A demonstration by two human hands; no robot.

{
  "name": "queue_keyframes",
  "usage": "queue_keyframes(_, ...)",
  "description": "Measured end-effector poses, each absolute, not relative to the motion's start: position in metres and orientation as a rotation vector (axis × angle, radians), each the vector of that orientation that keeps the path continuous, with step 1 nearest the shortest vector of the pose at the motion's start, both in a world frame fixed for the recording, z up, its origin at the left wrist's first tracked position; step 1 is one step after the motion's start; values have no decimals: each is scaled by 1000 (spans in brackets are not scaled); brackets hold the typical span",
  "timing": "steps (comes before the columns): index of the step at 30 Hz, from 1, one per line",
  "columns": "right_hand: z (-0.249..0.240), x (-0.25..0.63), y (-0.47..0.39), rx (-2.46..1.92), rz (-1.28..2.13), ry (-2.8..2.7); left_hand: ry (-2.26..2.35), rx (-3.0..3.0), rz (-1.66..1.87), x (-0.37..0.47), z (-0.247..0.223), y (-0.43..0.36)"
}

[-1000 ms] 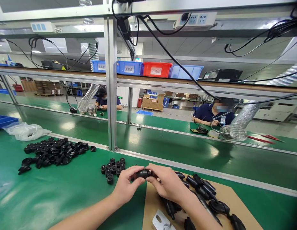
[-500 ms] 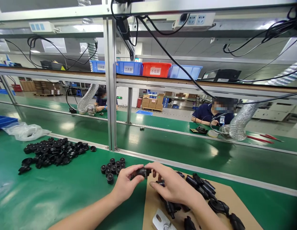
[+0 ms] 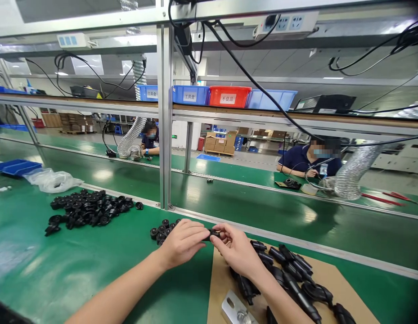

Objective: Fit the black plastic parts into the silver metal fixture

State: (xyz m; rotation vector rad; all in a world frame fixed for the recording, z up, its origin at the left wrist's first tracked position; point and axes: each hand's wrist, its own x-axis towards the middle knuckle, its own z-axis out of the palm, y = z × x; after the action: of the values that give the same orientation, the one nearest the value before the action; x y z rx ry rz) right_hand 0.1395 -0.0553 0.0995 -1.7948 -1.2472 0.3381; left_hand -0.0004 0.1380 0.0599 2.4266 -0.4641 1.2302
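Note:
Between my two hands is a small black plastic part (image 3: 214, 233), mostly covered by fingers. My right hand (image 3: 238, 252) pinches its right end between thumb and fingers. My left hand (image 3: 184, 243) is closed around its left end, with the back of the hand facing me. Several round black caps (image 3: 160, 231) stand in a group just behind my left hand, which partly hides them. Under my right forearm, black tubular parts (image 3: 289, 265) lie on a sheet of brown cardboard (image 3: 217, 288).
A metal bracket (image 3: 237, 310) sits on the cardboard's near edge. On the left are a heap of black parts (image 3: 90, 208), a plastic bag (image 3: 56, 181) and a blue tray (image 3: 18, 167). A metal post (image 3: 165, 117) rises behind the caps. Two people sit across the bench.
My left hand has rolled over, its fingers now covering more of the black part. My right hand has closed onto the part's right end. The view has shifted slightly left.

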Motion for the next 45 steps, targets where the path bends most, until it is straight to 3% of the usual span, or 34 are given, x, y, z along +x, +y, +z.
queue_keyframes(6, 94, 111, -55, -2090, 386, -1705, 265, 2954, 729, -15, 76, 169)
queue_keyframes(10, 97, 109, -56, -2146, 441, -1745, 441, 3026, 593, -15, 73, 173)
queue_keyframes(17, 97, 139, -15, -2448, 213, -1476, 629, 3052, 465, -8, 65, 164)
queue_keyframes(26, 82, 154, 43, -2337, 349, -1463, 577, 2860, 614, -3, 53, 156)
queue_keyframes(38, 99, 164, -64, -1605, 425, -1369, 142, 2048, 916, -5, 63, 92)
queue_keyframes(45, 107, 164, -72, -1524, 460, -1359, 8, 1955, 1061, -5, 52, 76)
